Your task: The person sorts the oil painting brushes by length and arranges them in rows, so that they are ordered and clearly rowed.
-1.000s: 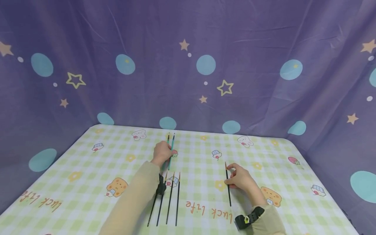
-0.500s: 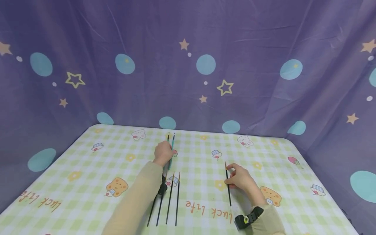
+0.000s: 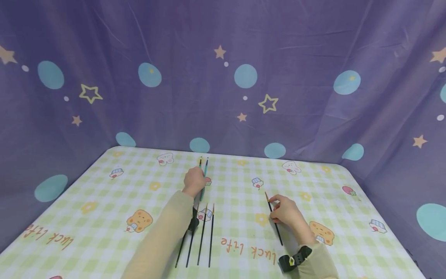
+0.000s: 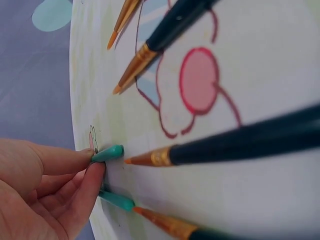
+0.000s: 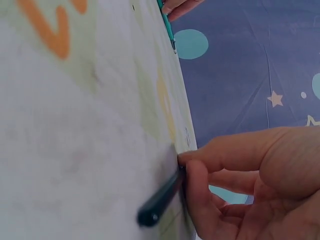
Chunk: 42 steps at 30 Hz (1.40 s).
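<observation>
Toward the back of the table, my left hand (image 3: 195, 181) pinches a teal paintbrush (image 4: 110, 152) between thumb and finger. A second teal paintbrush (image 4: 118, 201) lies beside it, partly behind the hand in the head view. On the right, my right hand (image 3: 287, 210) has a black paintbrush (image 3: 278, 235) between thumb and fingertips. Its bristles point away and slightly left, its handle end (image 5: 150, 216) toward the near side. Between the hands and nearer lie several black paintbrushes (image 3: 211, 236) roughly side by side, partly covered by the left wrist.
A checked cloth (image 3: 240, 217) with printed cakes, flowers and lettering covers the table. Behind it hangs a purple curtain (image 3: 195, 104) with stars and blue spots. The left sleeve (image 3: 160, 236) passes over the cloth beside the row of brushes.
The black paintbrush in my right hand has turned, its handle end swinging right and its tip shifting slightly left. My left hand stays almost still on the teal paintbrush.
</observation>
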### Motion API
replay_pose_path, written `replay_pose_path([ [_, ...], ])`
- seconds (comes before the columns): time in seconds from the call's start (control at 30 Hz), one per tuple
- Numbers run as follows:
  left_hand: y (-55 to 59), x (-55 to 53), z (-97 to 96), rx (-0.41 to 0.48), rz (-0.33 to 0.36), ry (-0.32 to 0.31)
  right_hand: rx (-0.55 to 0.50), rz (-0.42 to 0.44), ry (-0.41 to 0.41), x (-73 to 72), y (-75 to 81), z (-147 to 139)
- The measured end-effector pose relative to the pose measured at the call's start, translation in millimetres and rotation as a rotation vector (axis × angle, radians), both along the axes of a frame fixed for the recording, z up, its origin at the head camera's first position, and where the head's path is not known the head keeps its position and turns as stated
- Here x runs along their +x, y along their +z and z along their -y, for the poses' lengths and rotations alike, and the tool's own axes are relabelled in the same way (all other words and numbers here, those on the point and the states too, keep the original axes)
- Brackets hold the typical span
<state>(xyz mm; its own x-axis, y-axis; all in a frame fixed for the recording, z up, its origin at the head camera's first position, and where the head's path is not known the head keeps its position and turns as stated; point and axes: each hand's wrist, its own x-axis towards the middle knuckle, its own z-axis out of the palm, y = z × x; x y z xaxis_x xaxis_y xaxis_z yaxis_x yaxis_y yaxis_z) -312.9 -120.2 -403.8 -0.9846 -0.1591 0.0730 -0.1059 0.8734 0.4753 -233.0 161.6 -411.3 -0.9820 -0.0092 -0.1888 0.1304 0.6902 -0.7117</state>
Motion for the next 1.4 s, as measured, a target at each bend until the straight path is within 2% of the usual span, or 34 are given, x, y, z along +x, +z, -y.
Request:
replay_pose_path([
  [0.37, 1.4, 1.1, 0.1, 0.007, 0.013, -0.009, 0.142, -0.076, 0.023, 3.2, 3.2, 0.3],
  [0.57, 2.0, 0.7, -0.4, 0.02, 0.01, -0.031, 0.164, -0.094, 0.021, 5.0, 4.1, 0.8],
  [0.87, 0.2, 0.9, 3.5, 0.029, -0.015, -0.03, 0.125, -0.05, 0.009, 7.6, 5.7, 8.1],
  [1.13, 3.6, 2.0, 3.3, 0.041, 0.007, -0.019, -0.019, -0.031, 0.021, 14.9, 6.0, 20.8],
  [1.4, 3.6, 2.3, 3.4, 0.051, 0.017, -0.018, -0.109, -0.004, 0.079, 21.2, 4.4, 38.9],
])
